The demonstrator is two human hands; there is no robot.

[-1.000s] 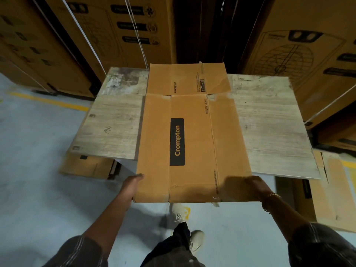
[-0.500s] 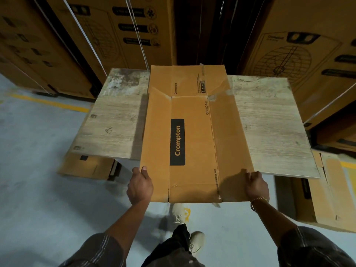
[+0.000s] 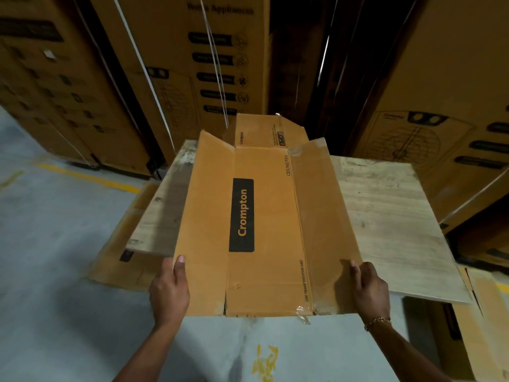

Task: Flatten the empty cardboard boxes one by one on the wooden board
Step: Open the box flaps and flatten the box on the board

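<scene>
Box (image 3: 264,230) spread open between our hands, our left hand (image 3: 169,290) grasping its left edge, our right hand (image 3: 369,288) grasping its right edge, board (image 3: 385,216) beyond our knuckles.

Support: pale rectangular wooden board (image 3: 385,216), raised above grey concrete floor (image 3: 55,257). On it: opened-out brown Crompton cardboard box (image 3: 270,216), mid-board, near end overhanging front edge, far end seemingly resting on board.
</scene>
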